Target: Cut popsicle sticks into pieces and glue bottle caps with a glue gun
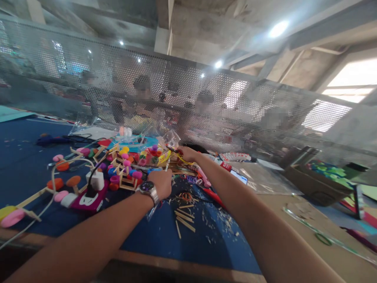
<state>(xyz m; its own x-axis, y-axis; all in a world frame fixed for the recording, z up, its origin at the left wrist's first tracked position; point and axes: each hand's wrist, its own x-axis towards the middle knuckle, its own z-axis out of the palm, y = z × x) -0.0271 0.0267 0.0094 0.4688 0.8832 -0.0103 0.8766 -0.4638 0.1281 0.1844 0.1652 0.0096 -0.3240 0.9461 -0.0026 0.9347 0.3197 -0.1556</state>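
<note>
My left hand (163,183), with a watch (146,188) on its wrist, is closed low over the table. A thin pale strip (167,164) sticks up from its fingers; its kind is unclear. Just beyond, my right hand (187,153) is closed around a tool with yellow handles (185,160), whose working end is blurred among the clutter. Beside my left hand lie wooden-stick frames (129,181) with colourful soft balls of clay-like material. Several loose wooden sticks (185,221) lie on the blue table between my forearms.
A purple power strip (90,199) with a white plug (96,181) and cables stands at left. A phone (238,177) lies beyond my right forearm, near clear plastic (265,179). A brown box (318,184) is at right. Perforated metal mesh (176,98) closes the back; people sit behind it.
</note>
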